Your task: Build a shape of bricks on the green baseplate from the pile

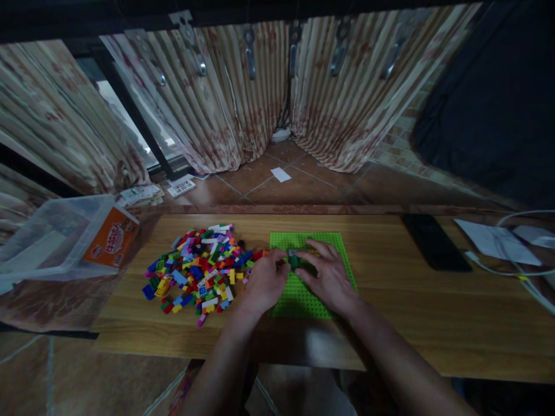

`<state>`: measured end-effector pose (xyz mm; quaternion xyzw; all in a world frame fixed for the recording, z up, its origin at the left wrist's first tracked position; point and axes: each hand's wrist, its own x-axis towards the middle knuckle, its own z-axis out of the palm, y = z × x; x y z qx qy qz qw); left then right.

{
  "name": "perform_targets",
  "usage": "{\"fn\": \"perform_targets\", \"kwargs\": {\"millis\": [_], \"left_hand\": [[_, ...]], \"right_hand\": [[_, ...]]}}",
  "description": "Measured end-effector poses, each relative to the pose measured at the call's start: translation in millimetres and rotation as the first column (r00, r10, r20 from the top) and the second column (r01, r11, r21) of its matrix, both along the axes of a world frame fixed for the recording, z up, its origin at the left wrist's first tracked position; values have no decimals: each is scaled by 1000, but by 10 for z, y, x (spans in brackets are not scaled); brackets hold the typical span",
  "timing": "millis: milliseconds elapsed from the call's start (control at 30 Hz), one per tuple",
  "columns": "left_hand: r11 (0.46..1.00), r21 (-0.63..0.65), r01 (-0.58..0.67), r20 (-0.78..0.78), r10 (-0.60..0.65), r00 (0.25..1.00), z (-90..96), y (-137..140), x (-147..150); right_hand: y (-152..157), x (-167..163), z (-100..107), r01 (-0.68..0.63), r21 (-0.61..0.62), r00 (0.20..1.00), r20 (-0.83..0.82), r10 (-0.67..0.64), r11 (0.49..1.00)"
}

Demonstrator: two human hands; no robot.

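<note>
A bright green studded baseplate (312, 306) lies on the wooden table, with both hands over it. On its upper part stand a few small toy bricks, among them a dark green brick (293, 262) and a grey one. My left hand (265, 282) reaches over the plate's left edge, its fingers curled together just left of the dark green brick; what they hold, if anything, is hidden. My right hand (329, 276) is over the plate's right half, fingers apart and thumb stretched toward the same brick. Something yellow shows partly beneath its fingers.
Left of the plate spreads a pile of loose coloured bricks (195, 271). A clear plastic bin (56, 237) with an orange label lies beyond the table's left end. On the right are a black phone (436, 241), white paper (498, 240) and white cables (498, 269).
</note>
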<state>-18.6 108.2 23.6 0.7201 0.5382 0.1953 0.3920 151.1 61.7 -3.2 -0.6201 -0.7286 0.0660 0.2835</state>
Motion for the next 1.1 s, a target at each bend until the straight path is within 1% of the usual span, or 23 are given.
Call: {"fn": "perform_targets", "kwargs": {"millis": [233, 400, 567, 700, 833, 1000, 1100], "left_hand": [[1000, 5, -9, -37, 10, 999, 48, 1, 8], [1000, -9, 7, -49, -8, 999, 79, 2, 8], [999, -17, -37, -45, 36, 998, 92, 23, -16], [998, -3, -55, -65, 55, 996, 87, 48, -27], [1000, -3, -26, -98, 26, 995, 83, 61, -17], [1000, 16, 2, -121, 0, 993, 121, 43, 11], [1000, 25, -18, -159, 22, 987, 140, 25, 35]], "right_hand": [[18, 5, 26, -34, -11, 999, 10, 34, 999], [27, -1, 42, -50, -15, 998, -38, 50, 999], [71, -53, 32, -52, 19, 994, -93, 53, 998], [160, -141, 10, -19, 7, 996, -87, 20, 1000], [178, -168, -7, 47, -24, 997, -58, -48, 999], [118, -68, -26, 90, -26, 995, -41, -91, 996], [106, 56, -18, 115, 4, 989, -93, -114, 993]]}}
